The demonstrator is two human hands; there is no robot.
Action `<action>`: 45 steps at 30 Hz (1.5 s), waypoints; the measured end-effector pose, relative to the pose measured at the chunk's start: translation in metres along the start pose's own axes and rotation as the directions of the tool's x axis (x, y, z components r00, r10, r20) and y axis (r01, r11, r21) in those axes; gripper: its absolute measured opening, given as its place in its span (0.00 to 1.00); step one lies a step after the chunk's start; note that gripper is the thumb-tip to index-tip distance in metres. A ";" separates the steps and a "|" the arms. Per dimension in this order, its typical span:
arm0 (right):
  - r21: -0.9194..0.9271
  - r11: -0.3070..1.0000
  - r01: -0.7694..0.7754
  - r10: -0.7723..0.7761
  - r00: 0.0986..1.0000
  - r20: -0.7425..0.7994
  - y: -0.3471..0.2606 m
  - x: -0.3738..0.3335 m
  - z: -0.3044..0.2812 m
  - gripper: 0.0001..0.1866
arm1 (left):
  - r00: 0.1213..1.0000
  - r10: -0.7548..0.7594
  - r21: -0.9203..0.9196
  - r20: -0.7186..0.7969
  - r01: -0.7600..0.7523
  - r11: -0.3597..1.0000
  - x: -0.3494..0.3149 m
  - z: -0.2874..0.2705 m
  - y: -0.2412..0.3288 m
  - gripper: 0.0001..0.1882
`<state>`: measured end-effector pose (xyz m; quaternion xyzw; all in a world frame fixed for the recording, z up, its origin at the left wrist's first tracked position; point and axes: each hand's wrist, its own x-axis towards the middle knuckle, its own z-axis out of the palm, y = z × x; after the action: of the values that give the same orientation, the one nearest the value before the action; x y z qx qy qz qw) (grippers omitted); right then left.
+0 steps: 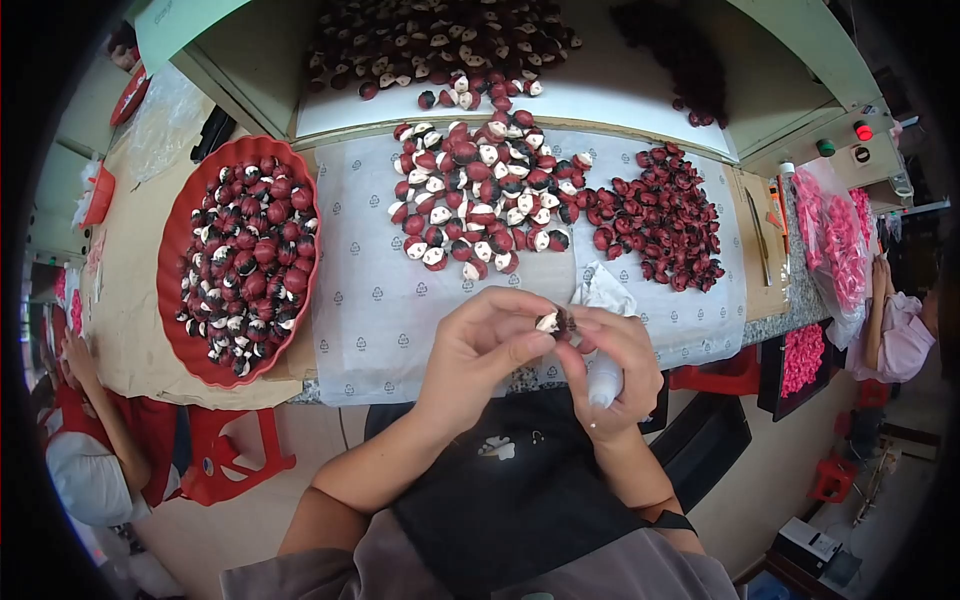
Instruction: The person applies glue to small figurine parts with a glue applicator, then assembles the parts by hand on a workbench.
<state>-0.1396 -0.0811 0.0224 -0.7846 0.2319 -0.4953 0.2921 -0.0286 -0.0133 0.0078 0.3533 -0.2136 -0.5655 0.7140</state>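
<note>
Pinching with thumb and fingers, the left hand (478, 345) is closed on a small red, white and dark piece (556, 322), which is held at the near edge of the white sheet (370, 300). The right hand (615, 365) touches the same piece, and its other fingers are curled around a white object (605, 378), perhaps a cloth. A pile of red-and-white pieces (478, 200) is seen farther away, dark red ones (660, 215) to the right, and a red basket (175, 260) to the left.

Both hands, left (478, 345) and right (612, 365), pinch one small red-white piece (556, 322) above the counter (380, 310); red tray (180, 240) sits left.
</note>
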 end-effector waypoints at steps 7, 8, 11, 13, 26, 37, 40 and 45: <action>-0.025 0.999 0.028 -0.027 0.998 0.057 0.002 -0.001 -0.007 0.16 | 0.995 -0.101 -0.050 0.010 0.101 0.994 0.000 0.004 0.003 0.14; -0.025 0.999 0.026 -0.025 0.998 0.055 0.003 -0.001 -0.007 0.16 | 0.995 -0.087 -0.021 0.044 0.088 0.996 0.000 0.003 0.003 0.14; -0.044 0.996 0.076 -0.073 0.995 0.073 0.005 -0.003 -0.009 0.15 | 0.995 -0.066 0.010 0.072 0.065 0.998 -0.001 0.001 0.000 0.13; -0.078 0.990 0.115 -0.108 0.990 0.086 0.005 -0.003 -0.008 0.14 | 0.996 -0.059 0.012 0.068 0.058 0.998 -0.002 0.001 -0.003 0.13; 0.040 0.987 -0.154 0.139 0.960 0.244 -0.003 -0.010 -0.003 0.15 | 0.998 -0.043 0.147 0.035 0.038 0.988 -0.015 -0.010 0.001 0.13; -0.143 0.968 -0.209 0.236 0.948 0.214 0.038 0.029 -0.015 0.11 | 0.598 0.800 0.999 0.047 -0.040 -0.029 -0.071 -0.066 0.091 0.11; -0.152 0.979 -0.134 0.169 0.955 0.245 0.053 0.038 0.006 0.11 | 0.568 0.809 0.985 0.148 -0.011 -0.172 -0.086 -0.092 0.110 0.11; -0.309 0.944 -0.116 0.191 0.955 0.226 0.046 0.039 0.016 0.12 | 0.557 0.812 0.973 0.175 0.028 -0.229 -0.080 -0.109 0.112 0.10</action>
<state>-0.1129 -0.1360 0.0100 -0.8552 0.3244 -0.3269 0.2380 0.1005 0.1042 0.0273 0.7821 -0.4214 0.2061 0.4102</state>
